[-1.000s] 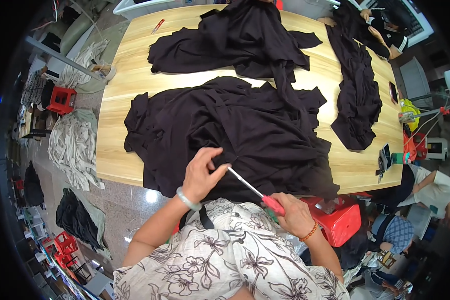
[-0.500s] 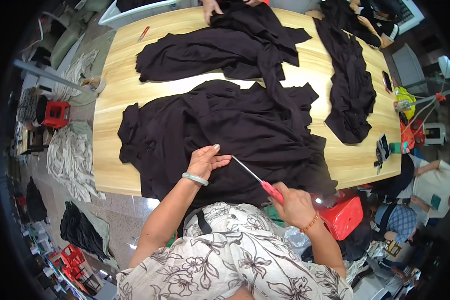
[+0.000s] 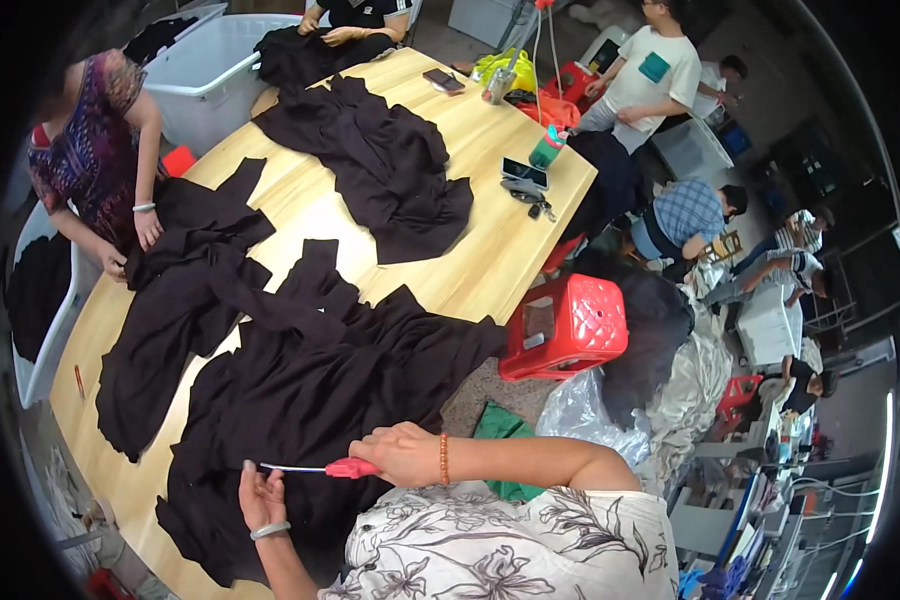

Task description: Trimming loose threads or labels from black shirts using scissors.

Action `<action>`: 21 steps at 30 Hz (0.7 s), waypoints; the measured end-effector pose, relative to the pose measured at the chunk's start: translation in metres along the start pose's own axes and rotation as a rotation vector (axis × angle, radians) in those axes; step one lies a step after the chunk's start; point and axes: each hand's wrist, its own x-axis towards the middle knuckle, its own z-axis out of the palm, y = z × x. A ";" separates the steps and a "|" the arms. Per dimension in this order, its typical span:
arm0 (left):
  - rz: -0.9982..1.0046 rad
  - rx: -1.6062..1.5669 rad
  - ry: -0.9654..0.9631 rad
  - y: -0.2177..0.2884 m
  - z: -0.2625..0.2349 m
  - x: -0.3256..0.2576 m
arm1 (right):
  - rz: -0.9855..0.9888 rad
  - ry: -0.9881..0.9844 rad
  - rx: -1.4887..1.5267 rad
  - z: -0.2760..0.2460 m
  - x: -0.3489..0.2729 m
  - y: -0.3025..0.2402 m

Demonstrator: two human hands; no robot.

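My right hand (image 3: pixel 405 452) is wrapped round the pink handle of a tool with a long slim metal shaft (image 3: pixel 315 468); its exact kind is unclear. The shaft points left, its tip close to the fingertips of my left hand (image 3: pixel 261 505). That hand is palm up with thumb and fingers apart, and I see nothing held in it. Under both hands a heap of black cloth garments (image 3: pixel 270 390) covers the table's near side. One long black piece reaches from it toward another black garment (image 3: pixel 170 330) at the left.
Across the wooden table (image 3: pixel 490 240) lie a further black garment (image 3: pixel 390 170), phones, keys and a green bottle (image 3: pixel 547 148). A co-worker (image 3: pixel 95 150) handles black cloth at the left; another sits at the far end. A red stool (image 3: pixel 570 325) stands by the table's right edge.
The view has swung to the right, bringing the co-workers and red stool further into sight. My right hand still grips the pink-handled tool, its tip by my left fingers.
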 end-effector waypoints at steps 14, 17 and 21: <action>0.068 -0.319 0.071 -0.006 0.009 0.004 | 0.068 -0.212 -0.085 -0.039 0.020 -0.015; 0.088 -0.315 -0.028 -0.007 -0.003 0.000 | 0.032 -0.221 -0.142 -0.039 0.051 -0.025; 0.066 -0.312 -0.010 -0.008 0.005 0.003 | -0.015 -0.266 -0.224 -0.033 0.082 -0.031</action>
